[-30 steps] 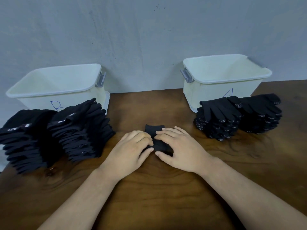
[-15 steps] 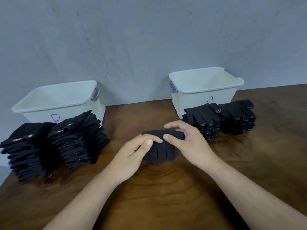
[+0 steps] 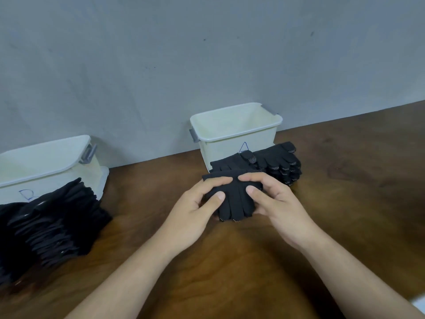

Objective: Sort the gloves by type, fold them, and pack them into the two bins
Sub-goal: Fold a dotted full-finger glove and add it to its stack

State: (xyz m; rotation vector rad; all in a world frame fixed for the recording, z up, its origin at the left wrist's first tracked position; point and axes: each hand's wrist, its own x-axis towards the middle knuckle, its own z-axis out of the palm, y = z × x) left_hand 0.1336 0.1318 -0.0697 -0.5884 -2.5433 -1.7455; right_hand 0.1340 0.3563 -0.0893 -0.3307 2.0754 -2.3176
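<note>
A folded black dotted glove is lifted off the wooden table between both hands. My left hand pinches its left side with thumb in front and fingers behind. My right hand pinches its right side the same way. Behind it stands a white bin marked A, which looks empty. A stack of black dotted gloves lies in front of that bin. A white bin marked B stands at the left, with a big pile of plain black gloves before it.
A grey wall runs close behind both bins. The brown wooden table stretches bare to the right and toward me. Something white shows at the lower right corner.
Both hands lifted the folded glove from the table, where they were pressing it flat, and carried it up and toward bin A. The camera view shifted right and up.
</note>
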